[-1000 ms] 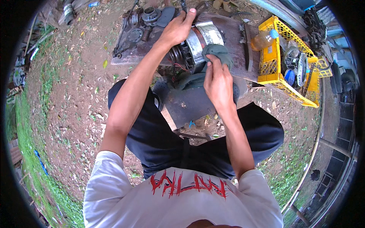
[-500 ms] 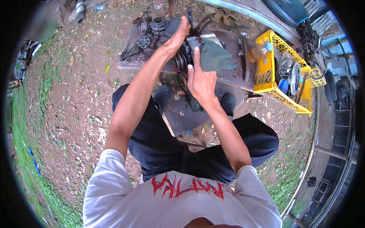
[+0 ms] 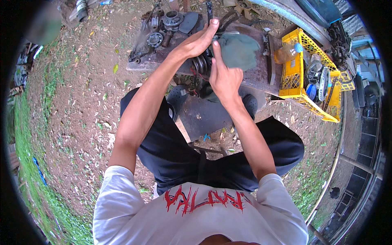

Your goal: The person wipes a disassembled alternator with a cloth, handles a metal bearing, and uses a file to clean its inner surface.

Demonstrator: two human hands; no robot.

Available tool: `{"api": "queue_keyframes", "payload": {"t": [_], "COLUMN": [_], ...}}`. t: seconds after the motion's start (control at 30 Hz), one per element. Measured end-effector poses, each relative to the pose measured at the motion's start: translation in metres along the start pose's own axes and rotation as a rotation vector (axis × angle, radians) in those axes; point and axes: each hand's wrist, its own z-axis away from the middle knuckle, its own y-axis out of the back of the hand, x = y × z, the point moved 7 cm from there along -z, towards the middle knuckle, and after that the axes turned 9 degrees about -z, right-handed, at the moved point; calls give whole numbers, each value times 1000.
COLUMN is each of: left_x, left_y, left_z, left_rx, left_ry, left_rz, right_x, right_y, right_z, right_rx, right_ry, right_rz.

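My left hand (image 3: 197,44) is over a dark machine assembly on a low bench, thumb raised beside a dark upright rod (image 3: 209,11). Its other fingers curl out of sight around a part I cannot make out. Close by on the right, my right hand (image 3: 227,80) stretches its index finger toward the left hand. The remaining fingers are folded against a grey-green cloth (image 3: 240,52), which spreads over part of the assembly. Below my left hand shows a grooved pulley (image 3: 200,64) with thin wires under it.
On the left of the bench (image 3: 261,79) lie a round bearing (image 3: 154,39), a metal housing (image 3: 172,19) and a flat grey plate (image 3: 188,23). At right, a yellow crate (image 3: 289,83) holds parts and a bottle (image 3: 288,53) of amber liquid. My feet are beneath the bench.
My left hand has shifted right and slightly down, close to my right index finger. The cloth has moved up and right and lies more spread out. My right hand has moved slightly right.
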Motion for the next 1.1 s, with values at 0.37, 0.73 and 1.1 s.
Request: {"api": "queue_keyframes", "payload": {"t": [0.37,0.73,1.1], "left_x": [1,28,34], "left_y": [5,4,-8], "left_z": [2,44,58], "left_rx": [134,264,238], "left_ry": [39,8,-252], "left_rz": [-149,-435,-540], "right_x": [29,76,32], "right_y": [16,64,9], "right_z": [95,111,83], "right_rx": [260,698,599], "right_ry": [-144,-636,-228], "right_rz": [-203,-737,-482]}}
